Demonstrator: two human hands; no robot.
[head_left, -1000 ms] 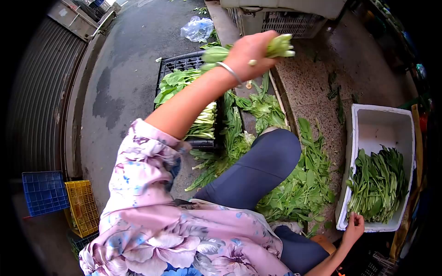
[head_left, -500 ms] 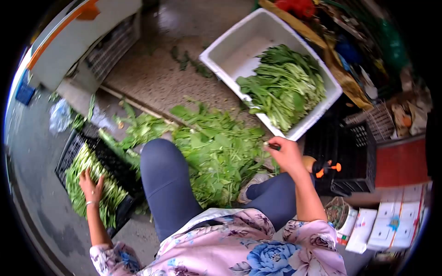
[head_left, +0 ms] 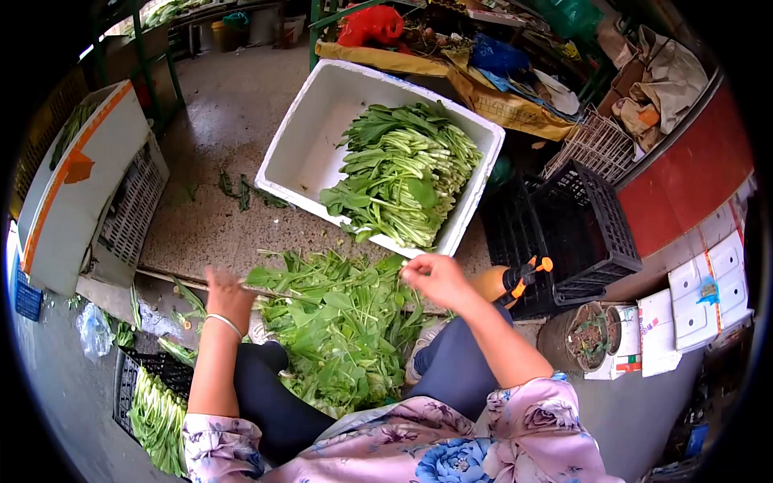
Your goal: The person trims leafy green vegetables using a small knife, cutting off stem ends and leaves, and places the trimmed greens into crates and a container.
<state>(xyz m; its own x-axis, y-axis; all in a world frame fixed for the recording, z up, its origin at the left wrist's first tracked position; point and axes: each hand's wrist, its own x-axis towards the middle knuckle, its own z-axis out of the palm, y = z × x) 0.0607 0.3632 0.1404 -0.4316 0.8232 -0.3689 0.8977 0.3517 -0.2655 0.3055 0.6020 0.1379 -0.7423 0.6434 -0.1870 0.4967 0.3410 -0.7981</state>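
My left hand (head_left: pixel 229 296) is raised over the left edge of the leaf pile, fingers apart and slightly blurred, holding nothing. My right hand (head_left: pixel 435 278) is closed beside the near edge of the white foam box (head_left: pixel 310 133); what it pinches is too small to make out. Inside the box, toward its right side, lies a heap of leafy greens (head_left: pixel 403 173) with pale stems. Loose green leaves (head_left: pixel 346 326) cover the ground between my knees. At the lower left, a black crate (head_left: pixel 169 366) holds more greens (head_left: pixel 157 419), laid with their stems together.
Black crates (head_left: pixel 592 233) stand at the right, near a spray bottle (head_left: pixel 493 283) with an orange nozzle. A plant pot (head_left: pixel 588 334) and white cartons (head_left: pixel 696 302) are behind them. A white cabinet-like box (head_left: pixel 84 189) stands left; a plastic bag (head_left: pixel 95 330) lies below it.
My view has swung right. My left hand has let go of a bunch of greens, touched those in the black crate, and lifted away toward the leaf pile. My right hand stays near the foam box.
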